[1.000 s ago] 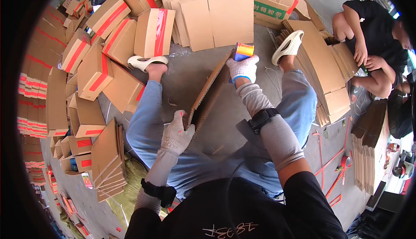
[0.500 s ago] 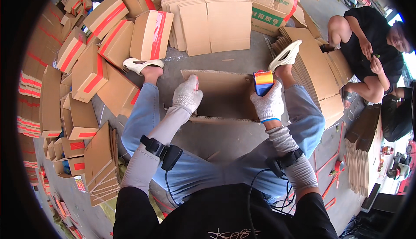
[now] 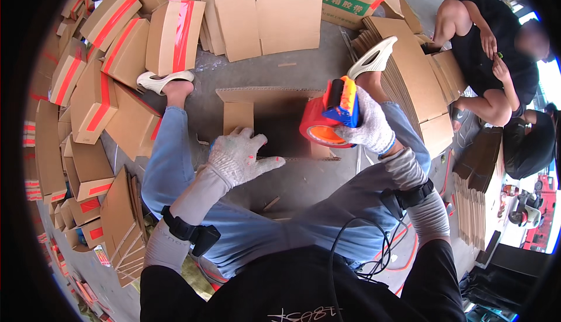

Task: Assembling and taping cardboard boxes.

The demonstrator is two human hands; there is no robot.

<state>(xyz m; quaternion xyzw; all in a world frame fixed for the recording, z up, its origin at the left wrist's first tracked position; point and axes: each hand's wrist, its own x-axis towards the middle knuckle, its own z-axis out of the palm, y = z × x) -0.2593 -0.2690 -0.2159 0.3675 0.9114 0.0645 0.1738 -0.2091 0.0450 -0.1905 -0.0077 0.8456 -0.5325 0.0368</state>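
Note:
Between my legs stands an open cardboard box (image 3: pixel 238 117), with two end flaps folded inward and its dark inside showing. My left hand (image 3: pixel 239 155), in a white knitted glove, reaches over the box's near left corner. Its fingers are spread and it holds nothing; whether it touches the cardboard I cannot tell. My right hand (image 3: pixel 369 124), gloved too, grips a blue and orange tape dispenser (image 3: pixel 340 112) loaded with a roll of red tape (image 3: pixel 314 122). The dispenser is held over the box's right end, and the glove hides its handle.
Taped boxes (image 3: pixel 175 36) with red strips pile up at the left. Ahead are stacked flat cardboard sheets (image 3: pixel 266 21) and a large printed carton (image 3: pixel 350 1). More flattened cardboard (image 3: pixel 409 71) lies at the right, near another person (image 3: pixel 497 47) crouching. Cables (image 3: pixel 362 252) hang by my right arm.
My right hand has lifted and turned the tape dispenser, bringing the red roll into view. My left hand has let go of the box's left side, opened, and moved nearer. The end flaps have folded inward.

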